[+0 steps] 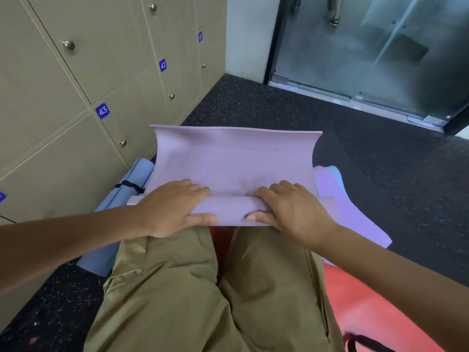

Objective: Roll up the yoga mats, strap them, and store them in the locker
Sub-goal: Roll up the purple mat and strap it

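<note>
A lilac yoga mat lies in front of my knees, its near end wound into a roll and its far edge curling up. My left hand grips the left part of the roll, fingers over the top and thumb on the near side. My right hand grips the right part the same way. To the left, a blue rolled mat bound with a black strap lies against the lockers. Another lilac mat with a pale blue one under it lies flat on the right.
Beige lockers numbered 41 to 43 line the left wall, all doors closed. A red mat lies under my legs at the lower right. Dark speckled floor stretches ahead to a glass door.
</note>
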### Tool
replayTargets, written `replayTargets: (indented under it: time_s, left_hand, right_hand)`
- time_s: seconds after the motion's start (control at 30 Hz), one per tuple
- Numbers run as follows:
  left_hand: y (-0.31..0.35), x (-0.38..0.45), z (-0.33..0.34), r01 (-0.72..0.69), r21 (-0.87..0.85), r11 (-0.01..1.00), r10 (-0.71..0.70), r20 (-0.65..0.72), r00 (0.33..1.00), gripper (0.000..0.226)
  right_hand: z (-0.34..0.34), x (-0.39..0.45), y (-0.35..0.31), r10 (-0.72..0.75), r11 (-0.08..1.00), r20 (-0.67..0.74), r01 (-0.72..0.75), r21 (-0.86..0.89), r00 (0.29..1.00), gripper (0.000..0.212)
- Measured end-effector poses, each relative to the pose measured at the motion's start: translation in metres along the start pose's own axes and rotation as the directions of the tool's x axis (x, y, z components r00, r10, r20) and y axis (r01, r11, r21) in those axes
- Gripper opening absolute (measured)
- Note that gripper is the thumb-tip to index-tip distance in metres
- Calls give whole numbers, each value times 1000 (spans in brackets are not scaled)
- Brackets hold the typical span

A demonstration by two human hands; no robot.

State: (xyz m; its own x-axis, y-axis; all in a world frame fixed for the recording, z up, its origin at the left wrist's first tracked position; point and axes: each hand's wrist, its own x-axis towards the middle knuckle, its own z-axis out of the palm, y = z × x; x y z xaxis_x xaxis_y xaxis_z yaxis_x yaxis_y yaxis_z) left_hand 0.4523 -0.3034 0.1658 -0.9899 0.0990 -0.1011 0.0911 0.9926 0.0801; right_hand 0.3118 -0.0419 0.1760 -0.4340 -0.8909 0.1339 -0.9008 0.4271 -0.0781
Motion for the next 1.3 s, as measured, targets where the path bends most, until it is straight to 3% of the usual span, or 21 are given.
replayTargets:
  time_s: [0.1,0.17,0.23,0.33,0.43,0.5,0.67,0.9,0.97,1.07,1.17,1.23,1.3]
  left_hand:
    - [-3,6,-5,32,-137,990,-19,94,995,87]
    - [-2,6,-5,41,-204,978,-25,79,997,78]
    - [-1,5,-3,-22,-215,976,15,-37,999,68]
    - [-2,6,3,-142,-72,987,120,-249,961,54]
    - [10,5,14,-41,82,996,73,-446,892,51]
    - [19,4,22,54,106,993,4,-485,875,57]
    - [15,15,27,75,115,991,-14,-455,890,71]
    - [-4,36,15,20,60,998,6,-402,916,78]
    - [-8,40,10,15,12,1000,-10,-348,938,83]
    - [-16,46,0,75,-69,995,-85,-152,985,93]
    - [-25,51,-5,92,-147,985,-104,-80,991,83]
    - [-26,49,0,65,-149,987,-99,-231,968,74]
    - [-24,44,10,31,-72,997,-60,-443,894,59]
  right_hand:
    - [14,-9,-3,24,997,-117,-33,-71,993,60]
    - [18,-9,-1,10,994,-148,-26,-104,989,64]
    - [19,-8,2,9,996,-166,-24,-86,986,64]
    - [18,-1,8,31,999,-134,-32,-9,991,63]
    - [11,10,13,64,994,-26,-62,87,998,67]
    - [5,17,15,119,979,54,-126,161,991,67]
    - [-3,27,21,174,931,139,-209,300,975,47]
    - [17,29,17,109,993,-238,-96,64,965,44]
    - [26,26,15,141,990,-271,-136,38,952,42]
    - [32,33,16,163,985,-313,-170,4,936,45]
    - [32,50,21,166,986,-295,-166,24,941,46]
    - [30,58,24,193,981,-242,-186,49,951,49]
    - [28,64,28,218,975,-179,-206,84,960,53]
